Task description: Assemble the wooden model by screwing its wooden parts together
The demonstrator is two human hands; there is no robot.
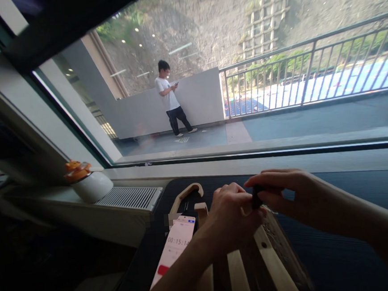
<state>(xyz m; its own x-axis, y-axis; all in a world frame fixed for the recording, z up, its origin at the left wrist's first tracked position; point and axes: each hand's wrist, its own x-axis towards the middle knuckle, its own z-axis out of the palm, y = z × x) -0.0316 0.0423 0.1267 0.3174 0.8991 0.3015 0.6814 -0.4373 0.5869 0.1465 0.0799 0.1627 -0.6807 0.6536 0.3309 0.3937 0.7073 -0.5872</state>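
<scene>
Whether the left hand (233, 208) clasps anything cannot be told; the right hand (303, 186) pinches a small black object (257, 197) near the black table's (361, 186) far edge. Toward its left edge lie a curved pale-wood hook (184, 194) and a lit, white-screened phone (177, 247), then flat pale-wood strips (239, 276).

my right hand (286, 186) covers most of the small dark piece (256, 197) between its fingers, so i cannot tell what it is. my left hand (232, 207) hides part of the pale wooden strips (239, 276), which the bottom edge cuts off, along with my left forearm (186, 265). that forearm covers a lower corner of the phone (178, 245), whose smallest print i cannot read. outside, a person (167, 96) holds a dark little object (176, 84), too small for me to make out.
</scene>
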